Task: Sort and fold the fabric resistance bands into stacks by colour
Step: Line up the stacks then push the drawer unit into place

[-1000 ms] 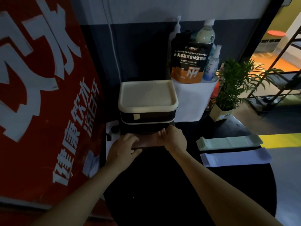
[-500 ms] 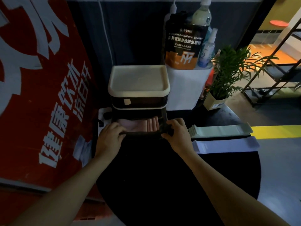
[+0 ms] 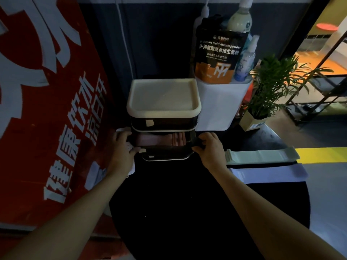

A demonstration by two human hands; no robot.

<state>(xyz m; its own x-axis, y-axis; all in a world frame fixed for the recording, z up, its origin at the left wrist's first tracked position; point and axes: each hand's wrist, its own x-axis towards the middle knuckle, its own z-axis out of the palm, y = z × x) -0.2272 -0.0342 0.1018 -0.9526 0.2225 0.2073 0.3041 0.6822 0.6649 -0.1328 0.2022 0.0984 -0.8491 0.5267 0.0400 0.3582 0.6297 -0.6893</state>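
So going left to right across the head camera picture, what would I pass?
Red banner → left hand → drawer unit with pink bands in its open drawer → right hand → white bin → green band stack → potted plant.

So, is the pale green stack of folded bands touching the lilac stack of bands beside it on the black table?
Apart. The head view shows a dark strip of table between the green stack and the lilac stack.
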